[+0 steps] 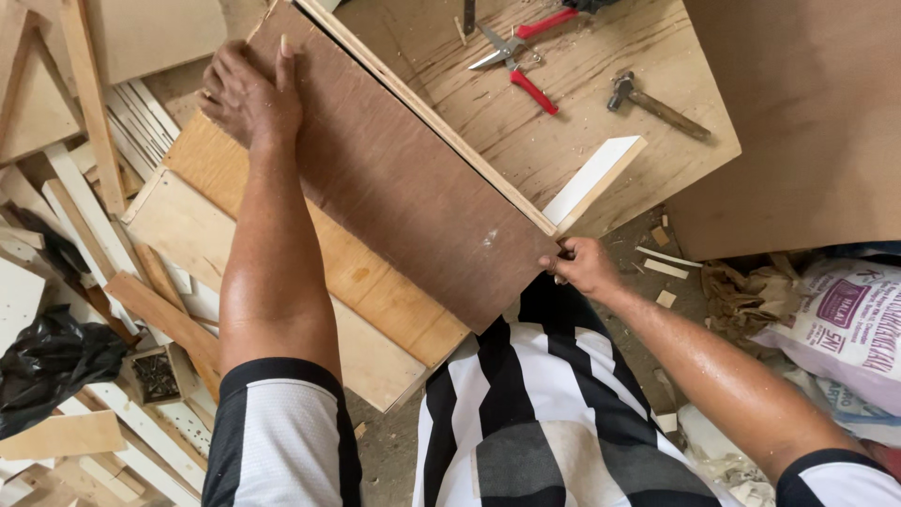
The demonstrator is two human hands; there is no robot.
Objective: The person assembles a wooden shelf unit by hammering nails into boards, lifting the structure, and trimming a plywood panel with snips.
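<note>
Brown wood board held at both ends, tilted and easy to drop.

From the head view, your left hand [251,94] lies flat on the far end of the brown board [404,178], fingers spread and gripping nothing. Your right hand [584,266] pinches the near corner with closed fingers. That is a small grip, so the board could slip, swing down and hit your legs. Its edge looks rough, so it could poke a splinter into your fingers. The board is long, thin and dark brown, with a pale wood strip [441,122] along one side. It rests slanted over lighter planks [282,244], beside the counter [563,141]. Red-handled snips [516,66] and a hammer [657,103] lie on the counter, well apart from your hands; a sliding board might knock them.
</note>
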